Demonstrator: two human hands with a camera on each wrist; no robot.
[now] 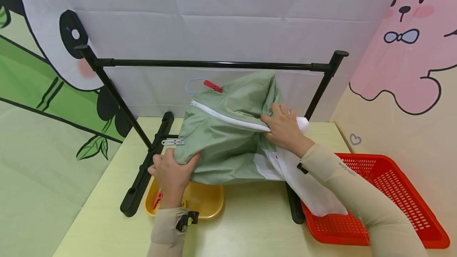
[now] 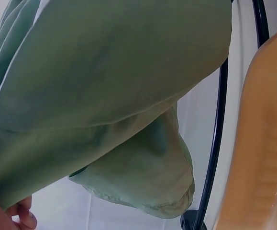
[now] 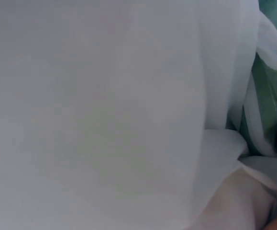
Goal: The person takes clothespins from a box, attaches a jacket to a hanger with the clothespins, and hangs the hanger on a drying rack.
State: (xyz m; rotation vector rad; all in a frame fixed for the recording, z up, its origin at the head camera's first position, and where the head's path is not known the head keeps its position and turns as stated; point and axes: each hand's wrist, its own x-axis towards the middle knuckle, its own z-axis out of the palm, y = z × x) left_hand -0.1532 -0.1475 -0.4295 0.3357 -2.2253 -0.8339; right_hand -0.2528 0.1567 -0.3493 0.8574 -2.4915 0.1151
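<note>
A green zip jacket point(image 1: 228, 130) with a white zipper point(image 1: 232, 119) and white fabric at its right hangs in front of the rack. My left hand point(image 1: 174, 175) pinches its lower left edge between thumb and fingers. At its right side, my right hand point(image 1: 285, 130) grips bunched cloth by the zipper's end. White fabric point(image 1: 307, 177) trails below the right wrist and fills most of the right wrist view. A red clothespin point(image 1: 213, 86) sits at the jacket's top beside a pale blue hanger hook point(image 1: 188, 85). At the left edge is a whitish clothespin point(image 1: 173, 142).
A black rack's bar point(image 1: 207, 64) runs across behind the jacket, its left foot point(image 1: 133, 193) on the pale table point(image 1: 250, 217). Below the left hand stands a yellow basin point(image 1: 210, 201) containing clothespins. A red basket point(image 1: 403, 193) is at the right, partly under the right arm.
</note>
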